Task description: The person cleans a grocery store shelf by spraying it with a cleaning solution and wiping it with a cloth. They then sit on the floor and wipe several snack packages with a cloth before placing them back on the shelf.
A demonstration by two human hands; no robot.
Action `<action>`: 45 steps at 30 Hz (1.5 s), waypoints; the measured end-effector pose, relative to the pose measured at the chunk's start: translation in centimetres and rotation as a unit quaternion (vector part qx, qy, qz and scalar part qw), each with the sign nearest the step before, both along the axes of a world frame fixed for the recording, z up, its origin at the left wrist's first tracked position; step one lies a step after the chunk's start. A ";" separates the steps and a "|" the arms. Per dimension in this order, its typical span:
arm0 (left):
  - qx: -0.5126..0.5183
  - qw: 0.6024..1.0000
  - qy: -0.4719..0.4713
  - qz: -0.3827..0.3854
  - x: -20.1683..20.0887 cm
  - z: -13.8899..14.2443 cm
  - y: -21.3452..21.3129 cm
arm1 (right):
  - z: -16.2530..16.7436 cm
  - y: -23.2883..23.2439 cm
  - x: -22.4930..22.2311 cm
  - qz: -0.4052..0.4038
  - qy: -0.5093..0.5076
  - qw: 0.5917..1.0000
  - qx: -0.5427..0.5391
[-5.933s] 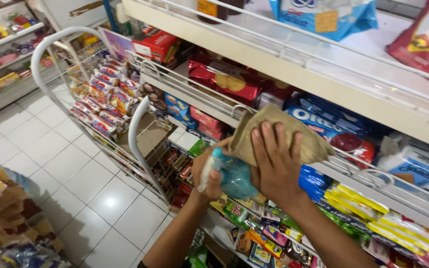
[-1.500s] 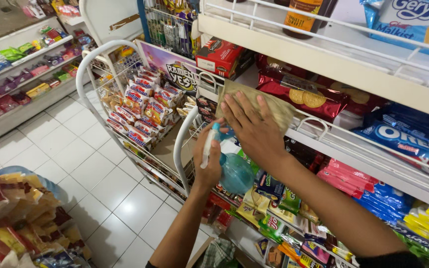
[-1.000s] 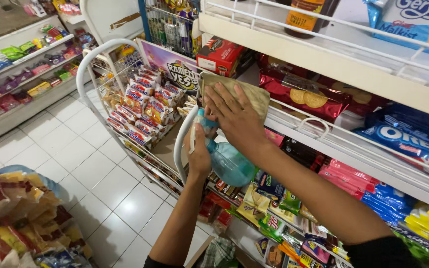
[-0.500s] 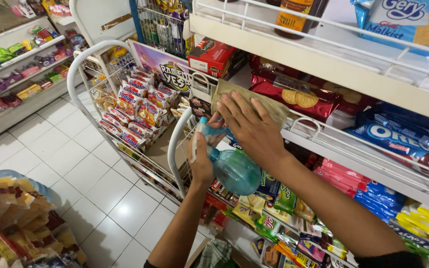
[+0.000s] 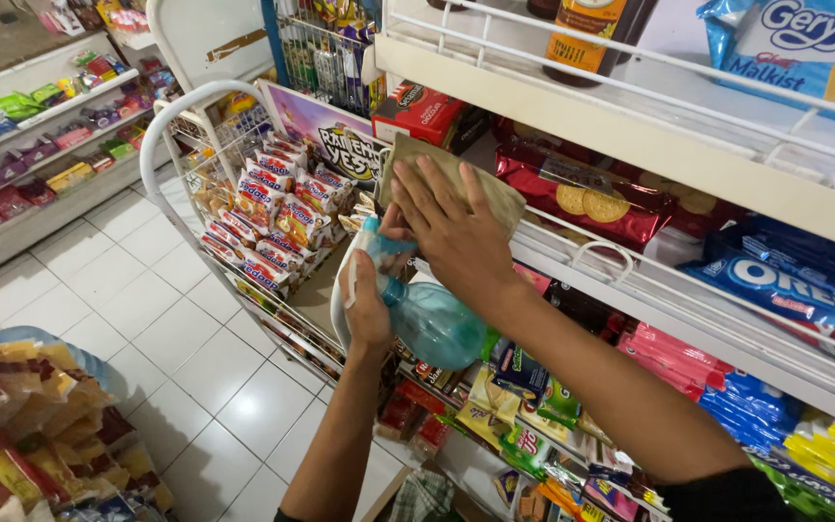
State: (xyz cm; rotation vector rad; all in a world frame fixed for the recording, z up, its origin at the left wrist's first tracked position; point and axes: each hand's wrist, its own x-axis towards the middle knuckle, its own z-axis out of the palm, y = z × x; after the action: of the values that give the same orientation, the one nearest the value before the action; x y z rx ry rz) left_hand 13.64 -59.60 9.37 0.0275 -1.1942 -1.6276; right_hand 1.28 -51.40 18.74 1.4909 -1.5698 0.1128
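The right hand (image 5: 451, 232) lies flat, fingers spread, pressing a tan cloth (image 5: 480, 184) against the front edge of a white wire shelf (image 5: 630, 290). The cloth shows above and beside the fingers, folded over the shelf rail just below a red box (image 5: 417, 111).

The left hand (image 5: 367, 309) is wrapped around the neck of a blue spray bottle (image 5: 432, 324), fingers closed on it near the trigger. The bottle (see-through, with a rounded body) sits just under the right wrist, its nozzle end (image 5: 379, 242) pointing up toward the cloth and almost touching the right thumb. Whether a finger is squeezing the trigger cannot be told.

Behind the cloth, red biscuit packs (image 5: 582, 198) lie on the shelf, and blue cookie packs (image 5: 775, 285) sit further along to the right. Below the bottle, small green and yellow sachets (image 5: 524, 425) hang or stand on a lower tier. To the left, a curved wire rack (image 5: 195, 155) holds rows of red-and-white snack packs (image 5: 277, 217). A top shelf carries a brown bottle (image 5: 587, 39) and a blue biscuit bag (image 5: 794, 43).

The floor (image 5: 128, 329) is white tile. At the bottom left, a bin of chip bags (image 5: 31, 435) stands near the person, and another shelf of sweets (image 5: 41, 135) lines the far wall.
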 end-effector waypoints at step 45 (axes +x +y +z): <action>-0.152 0.980 -0.126 -0.009 -1.9 1.6 12.4 | 0.0 15.6 -1.0 -0.069 -0.007 0.997 0.014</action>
State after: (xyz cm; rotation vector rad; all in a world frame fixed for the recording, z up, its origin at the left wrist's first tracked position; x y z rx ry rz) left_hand 11.79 -47.16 10.97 0.0290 -1.6318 -1.4715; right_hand 0.27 -35.84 18.73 1.4004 -1.6865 0.0208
